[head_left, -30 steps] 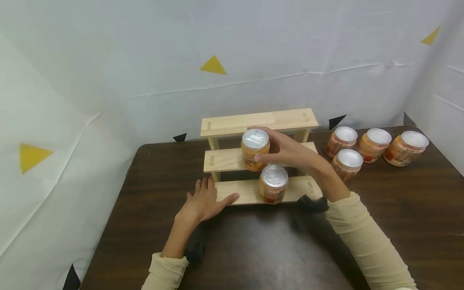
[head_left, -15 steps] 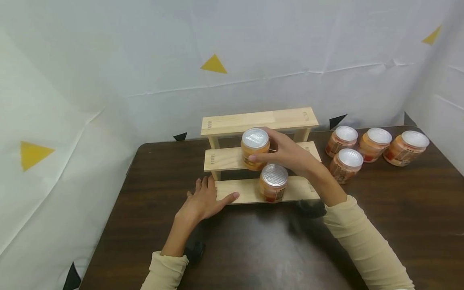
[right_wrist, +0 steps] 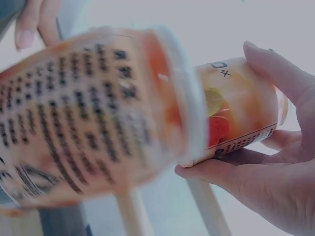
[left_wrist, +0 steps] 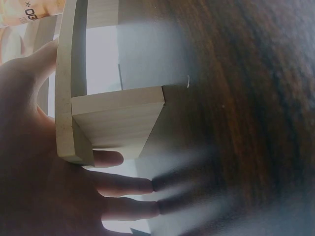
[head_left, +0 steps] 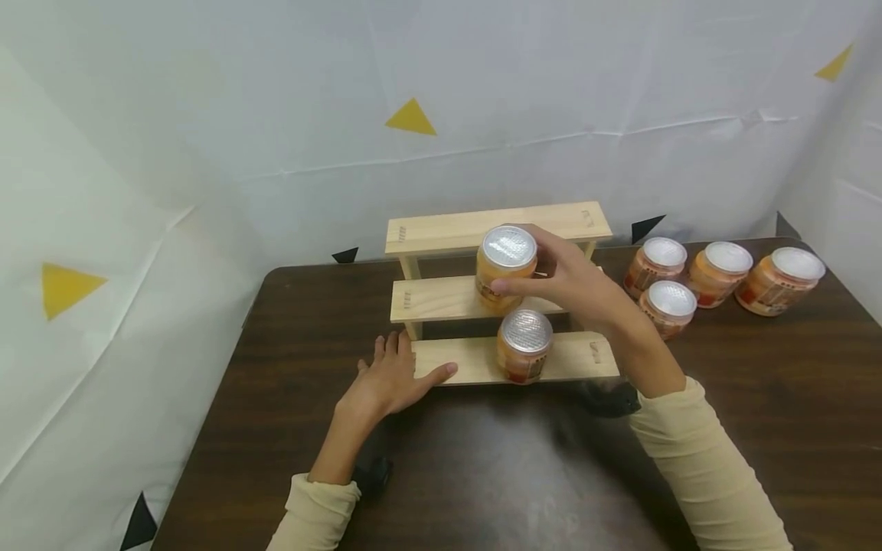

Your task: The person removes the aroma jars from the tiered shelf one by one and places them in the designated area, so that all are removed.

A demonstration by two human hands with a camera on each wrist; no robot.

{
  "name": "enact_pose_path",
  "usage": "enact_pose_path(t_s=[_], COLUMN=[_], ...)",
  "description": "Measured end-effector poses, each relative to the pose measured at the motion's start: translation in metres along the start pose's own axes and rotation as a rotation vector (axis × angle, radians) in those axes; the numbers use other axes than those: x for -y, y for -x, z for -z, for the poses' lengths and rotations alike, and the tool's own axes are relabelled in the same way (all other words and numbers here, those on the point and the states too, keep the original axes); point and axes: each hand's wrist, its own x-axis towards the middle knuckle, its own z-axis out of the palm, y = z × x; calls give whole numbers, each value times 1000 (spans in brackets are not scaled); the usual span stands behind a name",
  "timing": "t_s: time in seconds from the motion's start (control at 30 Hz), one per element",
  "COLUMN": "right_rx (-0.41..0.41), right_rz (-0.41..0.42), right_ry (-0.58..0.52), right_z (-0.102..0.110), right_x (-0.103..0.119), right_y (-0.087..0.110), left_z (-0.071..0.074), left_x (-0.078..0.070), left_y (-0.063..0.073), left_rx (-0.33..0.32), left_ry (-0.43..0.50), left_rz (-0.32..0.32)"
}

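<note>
My right hand (head_left: 575,279) grips an orange jar (head_left: 499,287) with a silver lid, fingers and thumb around its side. The held jar (right_wrist: 236,108) is upright at the middle step of a three-tier wooden rack (head_left: 441,297); I cannot tell whether its base touches the board. A second orange jar (head_left: 524,360) stands on the rack's bottom step, close in front of the right wrist camera. At the left end of that step rests my left hand (head_left: 389,379), its thumb over the board. In the left wrist view its fingers (left_wrist: 125,186) stretch straight past the board's end.
Several similar jars (head_left: 779,287) stand on the dark wooden table (head_left: 310,321) to the right of the rack, near my right forearm. White sheeting (head_left: 289,115) with yellow and black triangles hangs behind and to the left of the table.
My right hand has moved the held jar slightly to the right and up, toward the rack's back. My left hand stays at the bottom step's left end. The view has shifted a little.
</note>
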Motion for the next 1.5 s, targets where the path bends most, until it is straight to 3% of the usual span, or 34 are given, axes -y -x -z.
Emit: enact_pose_path(t_s=[0.23,0.43,0.8,1.0,1.3,1.5], right_rx=[-97,-170,-164,-233,-284,-295], right_rz=[-30,-79,-29,-83,-37,-58], right_ry=[26,100,137,139,129,153], right_z=[18,30,41,59,76,81], right_x=[8,13,7,4,-3,-4], right_y=[16,29,38,56,77,85], left_z=[-8,-7,-3,-2,10,0], left_x=[7,7,3,2,-8,-1], left_y=[-11,-9,-5,-3,8,-1], left_rx=[-11,-10,-14,-23,-2,-15], left_ry=[-19,-23,-6,-2,9,20], left_rz=[-10,-7,-7,-14,-20,-11])
